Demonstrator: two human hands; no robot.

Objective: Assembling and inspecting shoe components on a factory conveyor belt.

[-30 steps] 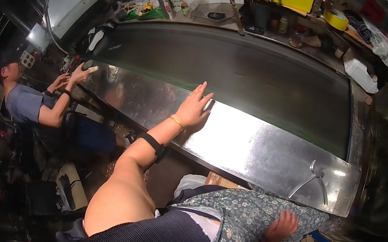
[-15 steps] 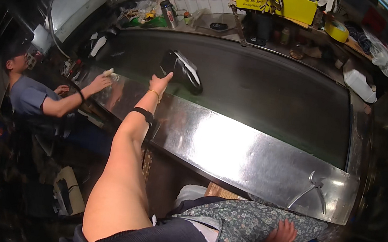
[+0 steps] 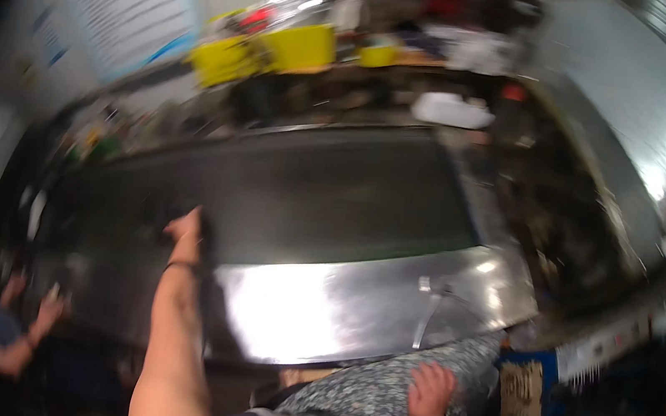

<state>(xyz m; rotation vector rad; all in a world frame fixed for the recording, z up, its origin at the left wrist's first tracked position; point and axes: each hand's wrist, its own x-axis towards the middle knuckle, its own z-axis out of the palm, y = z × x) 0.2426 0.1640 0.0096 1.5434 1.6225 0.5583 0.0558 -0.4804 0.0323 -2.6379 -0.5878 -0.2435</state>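
My left arm reaches far out over the dark belt surface [image 3: 326,194]. At its end my left hand [image 3: 186,227] is smeared by motion, and its fingers are hard to read. Beside it is only a dark blur; whether that is a shoe in its grip I cannot make out. My right hand [image 3: 431,393] rests low against the flower-patterned apron [image 3: 351,391], fingers stretched and holding nothing. Above it, pincers [image 3: 431,305] lie on the shiny metal ledge [image 3: 277,310], their handles apart.
At the far left another person's hand [image 3: 48,314] is near the ledge. Yellow boxes [image 3: 299,48] and a white container [image 3: 451,110] stand along the back. A pale shoe shape [image 3: 36,213] lies at the belt's left end. A blue-edged machine panel [image 3: 605,345] is at the right.
The view has swung right, so the bench appears further left and blurred. The black-and-white shoe at my left hand no longer shows clearly. My right hand stays by the apron.
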